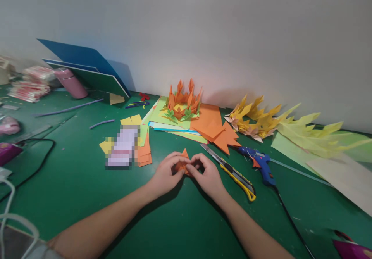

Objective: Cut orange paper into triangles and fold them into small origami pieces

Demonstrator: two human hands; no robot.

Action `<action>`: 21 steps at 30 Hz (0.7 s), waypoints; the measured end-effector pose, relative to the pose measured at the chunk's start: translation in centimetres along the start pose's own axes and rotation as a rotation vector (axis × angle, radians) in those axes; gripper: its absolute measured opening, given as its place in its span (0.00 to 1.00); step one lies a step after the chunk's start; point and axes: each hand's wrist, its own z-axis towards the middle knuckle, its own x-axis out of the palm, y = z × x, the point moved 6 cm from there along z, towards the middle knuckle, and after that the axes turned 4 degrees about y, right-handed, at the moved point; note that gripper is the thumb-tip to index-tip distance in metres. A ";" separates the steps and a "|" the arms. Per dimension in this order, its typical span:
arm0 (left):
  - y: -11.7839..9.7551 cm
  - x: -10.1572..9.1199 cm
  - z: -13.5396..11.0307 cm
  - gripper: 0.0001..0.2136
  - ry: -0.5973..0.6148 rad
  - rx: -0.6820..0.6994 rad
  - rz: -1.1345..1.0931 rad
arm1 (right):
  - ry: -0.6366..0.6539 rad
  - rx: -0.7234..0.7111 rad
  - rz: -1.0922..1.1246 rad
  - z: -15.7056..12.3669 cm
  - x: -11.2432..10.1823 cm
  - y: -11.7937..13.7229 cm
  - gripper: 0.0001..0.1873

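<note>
My left hand (167, 173) and my right hand (207, 175) meet over the green table (87, 189), fingers curled and pinching a small folded orange paper piece (184, 161) between them. Its pointed tip sticks up above my fingertips. Most of the piece is hidden by my fingers. A yellow utility knife (232, 171) lies just to the right of my right hand.
A blue glue gun (260, 164) with its black cord lies right of the knife. Behind are an orange folded paper flower (183, 102), orange sheets (213, 125), a yellow paper flower (254, 119) and pale yellow-green sheets (319, 135). Left: small paper stacks (143, 152), blue boards (87, 67), cables.
</note>
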 end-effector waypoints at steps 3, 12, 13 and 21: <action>0.0 0.0 0.0 0.16 0.004 -0.005 -0.016 | 0.019 -0.018 -0.010 0.0 0.1 0.1 0.06; 0.4 0.2 0.1 0.17 0.019 -0.050 -0.234 | 0.043 -0.028 -0.006 0.0 0.0 0.2 0.08; 0.5 0.2 0.1 0.17 0.020 -0.059 -0.263 | 0.044 -0.026 0.000 0.0 0.1 0.2 0.08; 1.0 0.4 0.1 0.14 0.024 -0.127 -0.316 | 0.034 -0.011 0.016 0.0 0.0 0.0 0.09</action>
